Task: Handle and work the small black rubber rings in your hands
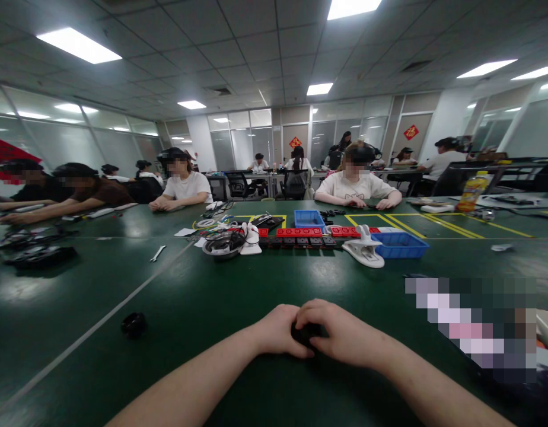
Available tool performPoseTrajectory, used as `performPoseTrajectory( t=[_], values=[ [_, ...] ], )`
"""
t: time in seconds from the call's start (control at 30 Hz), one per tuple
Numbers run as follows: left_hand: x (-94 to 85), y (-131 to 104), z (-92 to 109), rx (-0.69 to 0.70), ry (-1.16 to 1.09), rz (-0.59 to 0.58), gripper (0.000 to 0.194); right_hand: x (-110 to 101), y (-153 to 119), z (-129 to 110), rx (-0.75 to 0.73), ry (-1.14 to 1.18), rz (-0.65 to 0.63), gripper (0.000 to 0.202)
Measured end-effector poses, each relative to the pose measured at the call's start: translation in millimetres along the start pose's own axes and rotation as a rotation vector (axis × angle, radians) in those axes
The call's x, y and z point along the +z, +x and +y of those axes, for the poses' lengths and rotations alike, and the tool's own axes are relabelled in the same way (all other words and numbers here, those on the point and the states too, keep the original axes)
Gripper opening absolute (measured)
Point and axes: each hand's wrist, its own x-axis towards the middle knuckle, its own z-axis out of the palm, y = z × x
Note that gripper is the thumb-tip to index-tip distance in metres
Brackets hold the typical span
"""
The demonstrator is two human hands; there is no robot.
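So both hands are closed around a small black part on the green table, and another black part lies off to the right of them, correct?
Not quite. The head view shows the other black part lying to the left of the hands, not the right. Both the left hand and right hand do hold a small black part on the green table.

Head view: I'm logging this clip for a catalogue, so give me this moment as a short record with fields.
left hand: left hand closed on a small black part
right hand: right hand closed over the same part
surface: green table
nearby: another black part lying apart to the left
farther: blue bins, red blocks, wrench
others: people seated across the table
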Motion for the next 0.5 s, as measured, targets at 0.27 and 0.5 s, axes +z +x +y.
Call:
performPoseTrajectory(
  t=[0.27,0.5],
  values=[
    [0.8,4,-1,0.125,0.172,-0.008,0.029,-1,2,6,-0.072,0.219,-0.129,0.037],
    [-4.7,-2,9,0.024,-0.066,0.018,0.061,2,1,-3,0.122,-0.002,0.169,0.026]
  ],
)
